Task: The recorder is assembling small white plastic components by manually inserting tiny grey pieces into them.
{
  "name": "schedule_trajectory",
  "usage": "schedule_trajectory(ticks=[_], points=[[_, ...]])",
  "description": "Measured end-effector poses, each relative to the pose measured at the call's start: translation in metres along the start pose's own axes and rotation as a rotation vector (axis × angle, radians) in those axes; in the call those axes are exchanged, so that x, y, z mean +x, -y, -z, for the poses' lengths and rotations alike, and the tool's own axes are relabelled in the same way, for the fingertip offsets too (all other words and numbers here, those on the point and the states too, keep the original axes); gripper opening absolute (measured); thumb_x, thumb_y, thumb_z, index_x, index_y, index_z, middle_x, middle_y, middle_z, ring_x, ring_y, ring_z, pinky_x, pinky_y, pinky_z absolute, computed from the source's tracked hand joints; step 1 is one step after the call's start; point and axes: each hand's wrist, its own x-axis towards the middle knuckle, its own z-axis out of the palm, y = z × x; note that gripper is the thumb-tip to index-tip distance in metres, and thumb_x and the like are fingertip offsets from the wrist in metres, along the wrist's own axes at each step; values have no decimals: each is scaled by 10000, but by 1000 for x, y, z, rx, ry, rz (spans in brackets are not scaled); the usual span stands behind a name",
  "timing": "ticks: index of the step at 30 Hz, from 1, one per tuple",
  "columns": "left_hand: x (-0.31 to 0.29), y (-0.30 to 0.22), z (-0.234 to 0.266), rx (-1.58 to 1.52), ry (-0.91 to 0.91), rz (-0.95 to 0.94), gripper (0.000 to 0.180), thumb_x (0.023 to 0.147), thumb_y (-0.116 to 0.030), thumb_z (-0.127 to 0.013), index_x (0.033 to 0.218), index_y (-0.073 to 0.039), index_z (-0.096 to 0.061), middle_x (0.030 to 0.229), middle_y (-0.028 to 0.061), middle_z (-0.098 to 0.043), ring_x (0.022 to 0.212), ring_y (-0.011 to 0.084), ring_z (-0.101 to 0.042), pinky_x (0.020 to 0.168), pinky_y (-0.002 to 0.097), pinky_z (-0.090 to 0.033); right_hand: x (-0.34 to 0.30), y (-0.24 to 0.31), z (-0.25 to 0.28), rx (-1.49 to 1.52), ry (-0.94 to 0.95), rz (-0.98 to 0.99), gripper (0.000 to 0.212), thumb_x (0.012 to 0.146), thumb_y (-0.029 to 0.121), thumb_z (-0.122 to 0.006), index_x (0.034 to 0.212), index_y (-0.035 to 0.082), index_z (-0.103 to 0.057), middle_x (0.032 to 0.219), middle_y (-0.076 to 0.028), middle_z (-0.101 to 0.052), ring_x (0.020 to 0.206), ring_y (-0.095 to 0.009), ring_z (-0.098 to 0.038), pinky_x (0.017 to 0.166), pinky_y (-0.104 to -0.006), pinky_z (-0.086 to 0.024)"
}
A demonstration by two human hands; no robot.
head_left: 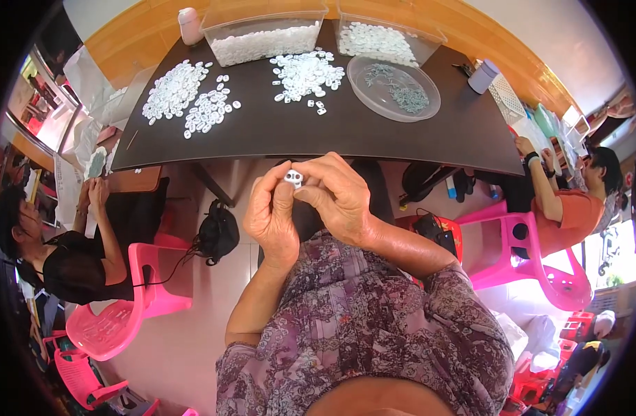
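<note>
Between the fingertips of both hands sits a small white plastic piece (294, 177) with dark holes, held just off the table's near edge. My left hand (271, 215) pinches it from the left with thumb and forefinger. My right hand (340, 197) closes on it from the right, thumb against its lower side. On the dark table (262, 132) beyond lie loose piles of similar white pieces (307, 75), with two more piles (174, 90) farther left. A round clear lid (359, 93) at the right bears small grey-green parts (409, 98).
Two clear bins (262, 45) filled with white pieces stand at the back, beside a pale bottle (190, 26). A lavender cup (483, 76) is at the right. People sit on both sides, near pink chairs (141, 305). A black bag (217, 232) lies below.
</note>
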Motion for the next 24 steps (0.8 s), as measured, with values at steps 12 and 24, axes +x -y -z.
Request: schedule_trajectory(ticks=[12, 24], points=[[1, 0, -6, 8, 23, 6, 254, 890, -117, -580, 1083, 46, -606, 929, 41, -596, 847, 96, -538, 769, 225, -435, -2, 3, 2, 36, -38, -147, 300, 725, -87, -637, 1019, -36, -613, 853, -85, -581, 646, -104, -539, 571, -218, -451], [10, 15, -16, 111, 32, 52, 258, 897, -134, -571, 1077, 47, -609, 911, 33, -570, 830, 91, -513, 742, 223, -419, 3, -24, 4, 47, -73, -90, 293, 728, -74, -648, 1015, -32, -607, 853, -83, -581, 669, -119, -535, 582, -240, -455]])
